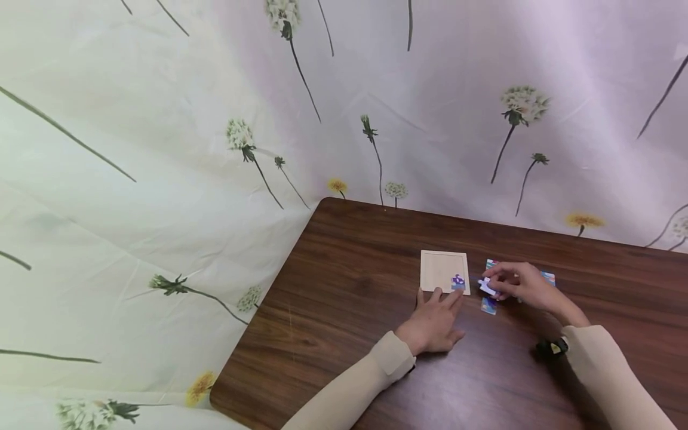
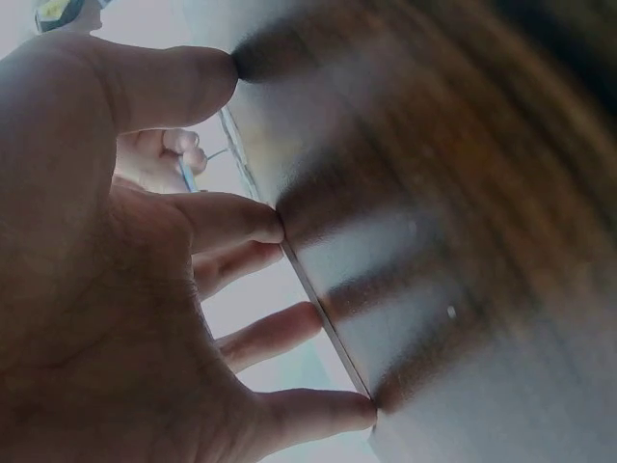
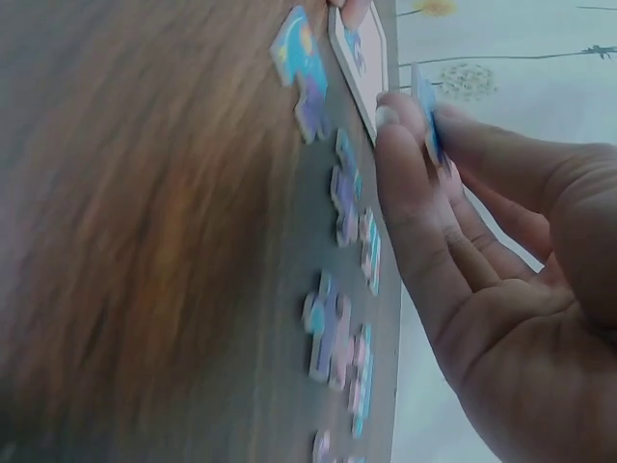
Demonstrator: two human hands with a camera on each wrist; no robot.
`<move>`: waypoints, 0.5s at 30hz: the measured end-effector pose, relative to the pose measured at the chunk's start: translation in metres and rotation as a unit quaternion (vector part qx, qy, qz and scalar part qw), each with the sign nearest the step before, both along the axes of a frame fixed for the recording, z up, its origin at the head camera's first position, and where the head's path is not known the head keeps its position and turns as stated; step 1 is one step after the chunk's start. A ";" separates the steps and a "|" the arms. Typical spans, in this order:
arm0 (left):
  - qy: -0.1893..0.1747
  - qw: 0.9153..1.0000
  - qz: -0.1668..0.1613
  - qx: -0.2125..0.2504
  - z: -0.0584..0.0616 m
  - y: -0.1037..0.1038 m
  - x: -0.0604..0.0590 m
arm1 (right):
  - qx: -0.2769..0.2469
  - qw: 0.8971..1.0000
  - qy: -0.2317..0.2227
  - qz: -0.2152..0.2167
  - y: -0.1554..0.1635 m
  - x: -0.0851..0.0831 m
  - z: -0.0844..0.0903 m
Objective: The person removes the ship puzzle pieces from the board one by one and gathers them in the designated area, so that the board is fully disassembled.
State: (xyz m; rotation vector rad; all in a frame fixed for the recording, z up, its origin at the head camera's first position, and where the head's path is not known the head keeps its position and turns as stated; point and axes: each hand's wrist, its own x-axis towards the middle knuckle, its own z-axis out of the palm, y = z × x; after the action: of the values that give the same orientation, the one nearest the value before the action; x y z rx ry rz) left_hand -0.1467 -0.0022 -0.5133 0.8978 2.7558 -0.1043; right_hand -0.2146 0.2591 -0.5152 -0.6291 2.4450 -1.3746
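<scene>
- On the dark wooden table [image 1: 349,280], seen from the head camera, lies one pale square puzzle tray [image 1: 444,270] with a single purple piece [image 1: 458,280] set in its near right corner. The left hand [image 1: 433,322] lies flat with straight fingers, its fingertips touching the tray's near edge. The right hand [image 1: 520,283], just right of the tray, pinches one white-and-blue puzzle piece [image 1: 488,287]. Three loose pieces show around that hand: one [image 1: 488,306] below it, one [image 1: 491,263] behind it, one [image 1: 548,277] at its far side. A flowered cloth [image 1: 161,179] hangs behind the table.
- At the left wrist, four fingers [image 2: 241,220] and the thumb are spread and straight, tips pressed on the table by the tray's thin edge [image 2: 323,318]; nothing is gripped.
- At the right wrist, thumb and fingers [image 3: 405,164] pinch the blue piece [image 3: 427,111] just beside the tray [image 3: 359,72]. At least five loose pieces lie in a row on the table; the lowest is cut off, so the count is uncertain.
</scene>
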 end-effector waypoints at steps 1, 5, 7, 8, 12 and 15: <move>-0.001 1.000 0.000 0.001 0.000 0.000 0.000 | 0.000 1.000 0.000 0.000 0.002 0.002 -0.001; 0.004 1.000 -0.003 0.000 0.000 0.000 0.001 | 0.005 1.000 -0.006 -0.008 0.010 0.012 -0.002; 0.006 1.000 -0.004 -0.001 0.000 -0.001 0.001 | 0.010 1.000 -0.010 -0.010 0.012 0.017 -0.002; 0.007 1.000 -0.005 -0.003 0.000 -0.001 0.001 | 0.014 1.000 -0.009 -0.012 0.013 0.019 -0.002; 0.009 1.000 -0.007 -0.006 0.000 -0.001 0.001 | 0.037 0.999 -0.009 -0.023 0.016 0.026 -0.004; 0.009 1.000 -0.008 -0.004 0.000 -0.001 0.001 | 0.058 0.998 -0.009 -0.031 0.019 0.030 -0.006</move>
State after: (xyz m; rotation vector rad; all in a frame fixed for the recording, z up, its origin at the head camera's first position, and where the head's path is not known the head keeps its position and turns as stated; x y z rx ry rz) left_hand -0.1454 -0.0034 -0.5132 0.9200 2.7635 -0.1280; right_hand -0.1847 0.2784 -0.5210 -0.5164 2.5287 -1.2437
